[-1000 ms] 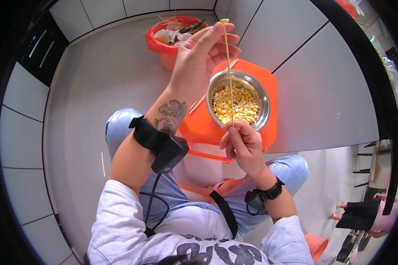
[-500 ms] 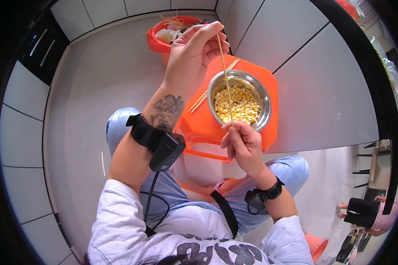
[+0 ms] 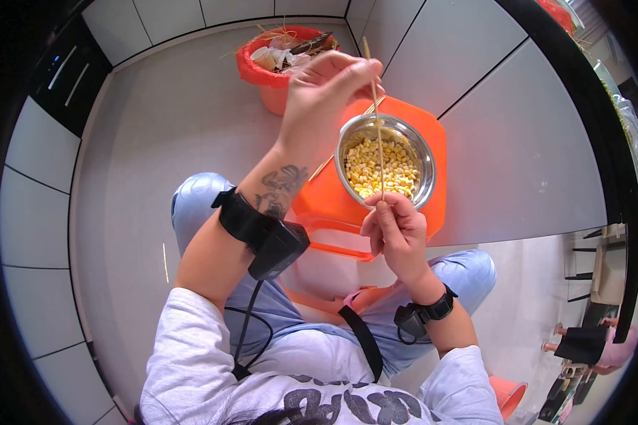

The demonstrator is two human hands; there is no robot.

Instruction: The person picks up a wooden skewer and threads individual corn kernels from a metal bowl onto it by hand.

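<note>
A thin wooden skewer [image 3: 381, 152] stretches between my hands above a steel bowl [image 3: 429, 180] of loose yellow corn kernels [image 3: 379, 166]. My right hand [image 3: 402, 234] pinches its lower end between thumb and fingertips at the bowl's near rim. Farther up, my left hand [image 3: 333, 92], slightly blurred, has thumb and fingers closed around the skewer, whose upper tip pokes out above them. Between the hands, a small yellow piece, seemingly a kernel, sits on the skewer near the bowl's far rim. The bowl rests on an orange plastic stool [image 3: 333, 212].
More skewers [image 3: 324, 165] lie on the stool left of the bowl, partly behind my left arm. Behind stands a red-lined waste bin [image 3: 273, 91] filled with scraps. Grey cabinet panels [image 3: 524, 156] rise at the right. Another person [image 3: 592, 347] is at the far right.
My left hand has moved right and slightly down along the skewer, so its tip now sticks out above the fingers. My right hand and the skewer have shifted slightly right.
</note>
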